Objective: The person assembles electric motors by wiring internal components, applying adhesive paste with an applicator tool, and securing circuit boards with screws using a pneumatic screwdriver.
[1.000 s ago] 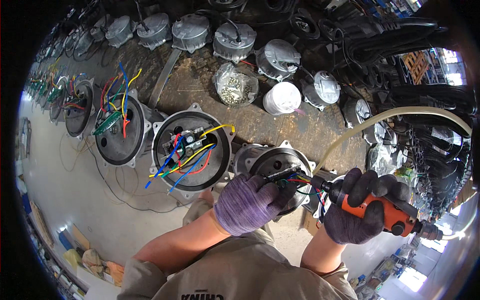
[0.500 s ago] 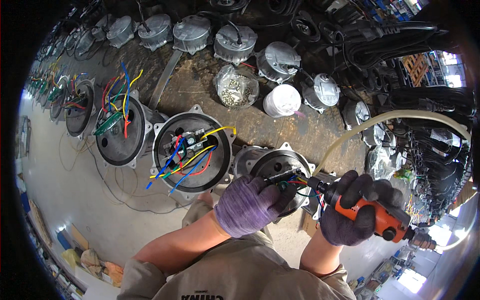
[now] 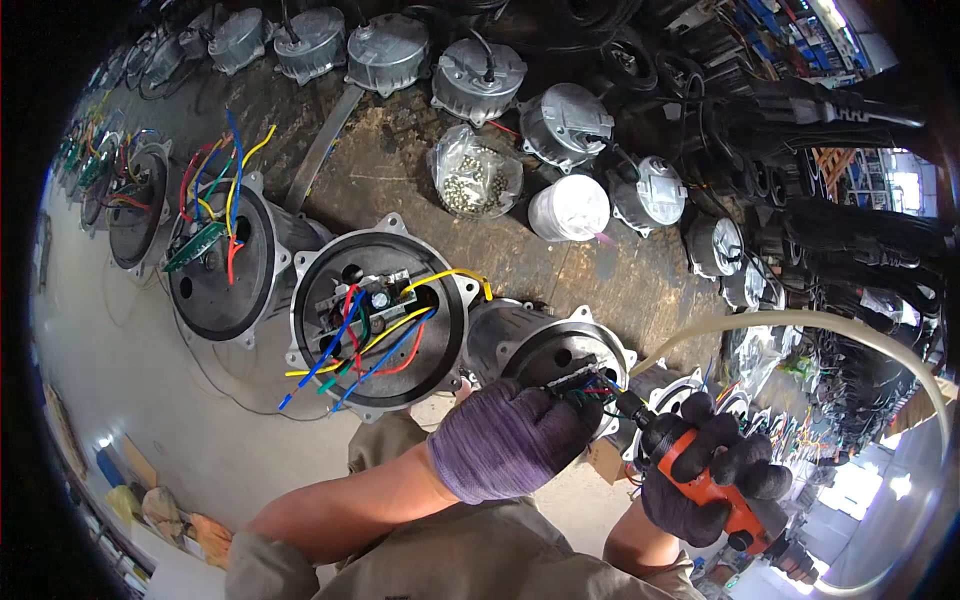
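Note:
My right hand (image 3: 712, 465), in a dark glove, wraps round an orange air screwdriver (image 3: 700, 480). The driver's black nose slants up and left to the circuit board (image 3: 580, 378) in an open round metal motor housing (image 3: 520, 352). In a purple-grey glove, my left hand (image 3: 515, 440) lies over the near part of that housing. Its fingers are curled closed at the circuit board and its coloured wires; my fingertips are partly hidden behind the glove.
Left of my hands, another open housing (image 3: 455, 330) holds a board and loose wires, with more housings beyond. Behind are a bag of small metal fasteners (image 3: 475, 185), a white tub (image 3: 568, 208) and several silver round covers (image 3: 480, 80). A pale air hose (image 3: 790, 320) arcs at right.
The view has shifted, so the housings sit lower. The orange screwdriver now tilts more steeply, its rear end lower. Both hands keep to the same housing.

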{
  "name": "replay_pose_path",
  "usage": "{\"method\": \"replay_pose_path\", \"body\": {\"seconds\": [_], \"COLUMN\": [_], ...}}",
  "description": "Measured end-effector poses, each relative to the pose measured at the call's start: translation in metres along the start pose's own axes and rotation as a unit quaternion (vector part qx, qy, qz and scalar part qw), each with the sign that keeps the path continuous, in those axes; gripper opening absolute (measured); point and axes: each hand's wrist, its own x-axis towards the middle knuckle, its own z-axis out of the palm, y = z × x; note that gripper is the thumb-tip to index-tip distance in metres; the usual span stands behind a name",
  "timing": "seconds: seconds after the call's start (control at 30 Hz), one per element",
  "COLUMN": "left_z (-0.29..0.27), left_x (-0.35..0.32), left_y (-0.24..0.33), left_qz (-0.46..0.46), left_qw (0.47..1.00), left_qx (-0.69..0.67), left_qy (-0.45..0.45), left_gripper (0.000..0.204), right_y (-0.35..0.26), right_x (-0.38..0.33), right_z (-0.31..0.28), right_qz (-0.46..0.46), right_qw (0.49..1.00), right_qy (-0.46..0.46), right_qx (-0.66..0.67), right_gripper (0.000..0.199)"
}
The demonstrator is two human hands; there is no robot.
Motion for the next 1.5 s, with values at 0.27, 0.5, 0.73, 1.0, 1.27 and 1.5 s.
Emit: {"method": "replay_pose_path", "body": {"seconds": [0.27,0.5,0.73,1.0,1.27,1.5], "left_z": [-0.001,0.005,0.011,0.012,0.004,0.000], "left_x": [0.004,0.002,-0.004,-0.011,0.000,0.000], "left_y": [0.003,0.001,0.005,0.008,-0.003,-0.002], "left_qz": [0.018,-0.003,-0.056,-0.046,-0.012,-0.046], "left_qw": [1.000,0.998,0.998,0.999,0.999,0.996], "left_qx": [-0.005,-0.059,-0.016,0.025,-0.031,-0.075], "left_qy": [0.001,0.018,0.022,0.013,0.004,-0.016], "left_gripper": [0.040,0.044,0.042,0.039,0.043,0.048], "right_y": [-0.006,-0.010,-0.013,-0.014,-0.013,-0.006], "right_x": [0.013,0.020,0.020,0.025,0.039,0.050], "right_z": [-0.003,-0.004,0.003,0.013,0.009,0.014], "right_qz": [0.034,0.052,0.063,0.085,0.146,0.157], "right_qw": [0.998,0.996,0.995,0.994,0.985,0.984], "right_qy": [-0.037,-0.075,-0.074,-0.050,-0.073,-0.076], "right_qx": [-0.025,-0.010,-0.018,-0.042,-0.050,-0.030], "right_gripper": [0.045,0.043,0.040,0.035,0.036,0.041]}}
